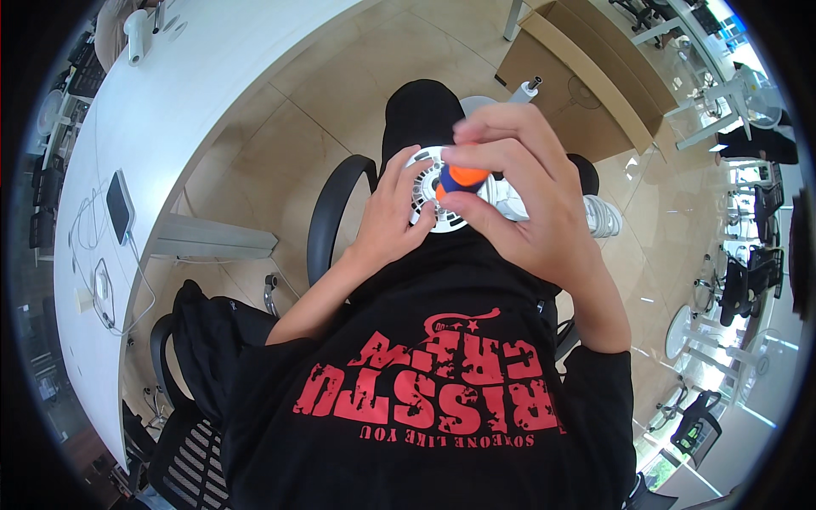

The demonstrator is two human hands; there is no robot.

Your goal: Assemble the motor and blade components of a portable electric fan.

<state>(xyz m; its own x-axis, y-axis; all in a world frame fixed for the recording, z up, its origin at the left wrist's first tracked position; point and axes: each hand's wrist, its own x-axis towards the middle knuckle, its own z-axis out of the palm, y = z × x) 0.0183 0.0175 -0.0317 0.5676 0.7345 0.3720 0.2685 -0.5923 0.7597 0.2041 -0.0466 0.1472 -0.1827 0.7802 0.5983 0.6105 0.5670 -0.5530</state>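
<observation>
Above my lap, a white round slotted plastic part (423, 191) is held by its left edge in my left hand (391, 212), whose fingers curl around the rim. My right hand (544, 195) grips a screwdriver (466, 177) with an orange and blue handle between thumb and fingers. The handle stands over the middle of the slotted part; its tip is hidden, so I cannot tell whether it touches a screw. Some of the right fingers are smeared by motion. Partly behind the right hand is a white object (506, 202) whose kind I cannot make out.
A curved white desk (212, 64) runs along the left, bearing a phone (120, 204) with a cable. At the upper right stands an open cardboard box (561, 93), with a white pole (525, 92) before it. A black armrest (327, 221) rises beside my left arm.
</observation>
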